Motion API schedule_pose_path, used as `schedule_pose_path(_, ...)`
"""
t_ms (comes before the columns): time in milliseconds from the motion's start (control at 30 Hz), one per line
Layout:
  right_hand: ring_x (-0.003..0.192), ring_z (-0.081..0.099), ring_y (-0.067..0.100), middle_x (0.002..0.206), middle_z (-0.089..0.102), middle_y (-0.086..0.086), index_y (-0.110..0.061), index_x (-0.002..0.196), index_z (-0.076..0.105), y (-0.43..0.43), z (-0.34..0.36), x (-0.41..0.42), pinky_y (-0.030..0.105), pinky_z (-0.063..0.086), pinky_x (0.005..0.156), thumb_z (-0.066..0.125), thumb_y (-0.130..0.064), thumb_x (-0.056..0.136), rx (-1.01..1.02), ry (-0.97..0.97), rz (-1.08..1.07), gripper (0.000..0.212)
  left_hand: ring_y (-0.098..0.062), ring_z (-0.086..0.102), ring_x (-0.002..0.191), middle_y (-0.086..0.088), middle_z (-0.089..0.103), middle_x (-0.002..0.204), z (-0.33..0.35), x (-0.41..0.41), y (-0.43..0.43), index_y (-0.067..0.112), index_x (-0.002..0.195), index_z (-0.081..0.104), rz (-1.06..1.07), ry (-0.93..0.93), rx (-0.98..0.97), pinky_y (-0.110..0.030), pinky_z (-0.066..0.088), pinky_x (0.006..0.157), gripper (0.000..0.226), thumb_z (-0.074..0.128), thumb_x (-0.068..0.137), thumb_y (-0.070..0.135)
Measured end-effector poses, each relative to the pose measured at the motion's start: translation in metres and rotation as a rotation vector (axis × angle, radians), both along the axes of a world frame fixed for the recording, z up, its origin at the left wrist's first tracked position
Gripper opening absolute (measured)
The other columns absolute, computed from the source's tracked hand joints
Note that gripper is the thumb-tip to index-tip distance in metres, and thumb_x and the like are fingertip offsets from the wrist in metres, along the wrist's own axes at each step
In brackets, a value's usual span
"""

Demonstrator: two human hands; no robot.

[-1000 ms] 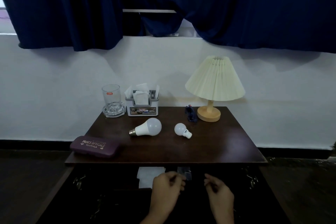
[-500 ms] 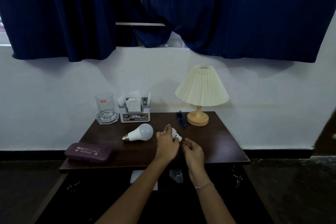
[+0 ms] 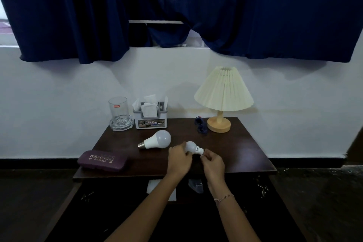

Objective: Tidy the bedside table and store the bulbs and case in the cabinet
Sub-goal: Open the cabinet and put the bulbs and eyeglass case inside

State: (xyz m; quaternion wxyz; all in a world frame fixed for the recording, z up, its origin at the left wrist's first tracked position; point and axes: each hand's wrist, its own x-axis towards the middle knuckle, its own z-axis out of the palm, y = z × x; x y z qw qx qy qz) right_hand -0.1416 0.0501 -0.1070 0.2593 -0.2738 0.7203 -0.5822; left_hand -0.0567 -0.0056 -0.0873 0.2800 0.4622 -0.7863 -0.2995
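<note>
Up from the cabinet front and onto the small bulb.

Low centre: open dark cabinet [image 3: 121,198] under the tabletop, holding a white sheet [image 3: 155,185] and a small clear item [image 3: 195,185] too dim to name. Just above: left hand [image 3: 179,160] curled round the globe of the small round white bulb [image 3: 191,146], right hand [image 3: 213,164] pinching its base; a second ago both low at the cabinet, bulb untouched. Probably the first pick for storage. Lifted or still on the dark wooden bedside table [image 3: 245,153]: cannot tell. Left of centre, still waiting: larger white pear-shaped bulb [image 3: 158,139] and maroon hard spectacle case [image 3: 103,161]. Farther back: grey plastic holder [image 3: 151,123] stuffed with white napkins [image 3: 148,107]; clear glass tumbler [image 3: 118,108] standing in a cut-glass dish [image 3: 120,125].
</note>
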Motion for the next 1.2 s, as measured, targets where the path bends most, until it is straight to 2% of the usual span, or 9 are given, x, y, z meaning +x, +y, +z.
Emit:
schedule_pose_path(100,0.118,0.055,0.02,0.123,0.062,0.008,-0.006,0.121,0.059,0.019,-0.002,0.012,0.034,0.042,0.105,0.051,-0.004,0.09,-0.042,0.01,0.013,0.031,-0.026,0.06,0.108,-0.011,0.068,0.114,-0.004,0.022,0.022,0.007,0.121,0.059,0.041,0.078,-0.043,-0.037,0.045,0.096,0.036,0.05,0.087,0.007)
schedule_pose_path(300,0.109,0.06,0.014,0.113,0.068,0.001,-0.014,0.114,0.065,0.059,-0.011,0.046,0.031,0.045,0.1,0.056,-0.009,0.089,-0.08,0.089,0.113,0.027,-0.02,0.058,0.108,-0.006,0.066,0.116,-0.018,0.066,0.066,0.013,0.124,0.06,0.196,0.265,-0.026,-0.024,0.043,0.094,0.042,0.056,0.084,0.003)
schedule_pose_path(500,0.103,0.061,0.009,0.107,0.069,-0.004,-0.018,0.11,0.068,0.066,-0.049,0.072,0.021,0.045,0.091,0.057,-0.01,0.089,-0.024,0.105,0.174,0.025,-0.002,0.057,0.083,-0.003,0.063,0.103,-0.062,0.096,0.079,0.022,0.125,0.058,0.313,0.299,0.094,-0.006,0.039,0.067,0.042,0.055,0.086,0.008)
schedule_pose_path(700,0.107,0.06,0.014,0.115,0.067,0.005,-0.012,0.115,0.065,0.037,-0.095,0.076,0.017,0.042,0.09,0.055,-0.003,0.087,0.127,0.06,0.254,0.031,-0.017,0.064,0.101,-0.003,0.071,0.101,-0.097,0.099,0.058,0.019,0.113,0.066,0.338,0.297,0.308,-0.02,0.043,0.08,0.029,0.057,0.087,0.013)
schedule_pose_path(800,0.112,0.058,0.016,0.119,0.066,0.006,-0.013,0.114,0.066,0.019,-0.112,0.073,0.015,0.039,0.091,0.051,-0.003,0.088,0.194,0.038,0.305,0.031,0.002,0.062,0.075,0.015,0.066,0.075,-0.11,0.095,0.045,0.025,0.096,0.07,0.339,0.342,0.399,-0.008,0.04,0.061,0.016,0.057,0.089,0.02)
schedule_pose_path(867,0.113,0.057,0.017,0.119,0.066,0.008,-0.013,0.112,0.067,0.009,-0.121,0.07,0.014,0.037,0.092,0.05,-0.003,0.089,0.221,0.035,0.326,0.031,0.001,0.062,0.067,0.009,0.069,0.071,-0.115,0.091,0.034,0.015,0.089,0.071,0.389,0.406,0.489,-0.01,0.042,0.055,0.016,0.057,0.09,0.019)
schedule_pose_path(933,0.112,0.057,0.015,0.118,0.066,0.008,-0.013,0.11,0.068,-0.001,-0.129,0.067,0.009,0.036,0.086,0.049,-0.002,0.09,0.241,0.049,0.329,0.03,-0.013,0.065,0.078,-0.009,0.071,0.083,-0.12,0.089,0.022,0.01,0.087,0.071,0.397,0.368,0.536,-0.021,0.046,0.062,0.019,0.054,0.092,0.017)
schedule_pose_path(1000,0.111,0.057,0.015,0.116,0.067,0.008,-0.011,0.109,0.069,-0.009,-0.135,0.065,0.001,0.036,0.075,0.049,0.0,0.089,0.25,0.056,0.326,0.03,-0.005,0.061,0.08,-0.002,0.069,0.087,-0.127,0.089,0.014,0.026,0.082,0.069,0.347,0.289,0.51,-0.017,0.044,0.064,0.017,0.054,0.091,0.022)
schedule_pose_path(1200,0.091,0.056,0.006,0.09,0.061,-0.006,-0.015,0.103,0.07,-0.035,-0.149,0.061,0.015,0.038,0.077,0.051,-0.006,0.09,0.28,0.085,0.318,0.025,-0.013,0.065,0.096,-0.001,0.071,0.1,-0.151,0.085,-0.015,0.018,0.104,0.069,0.268,0.268,0.474,-0.028,0.051,0.088,0.02,0.057,0.087,0.015)
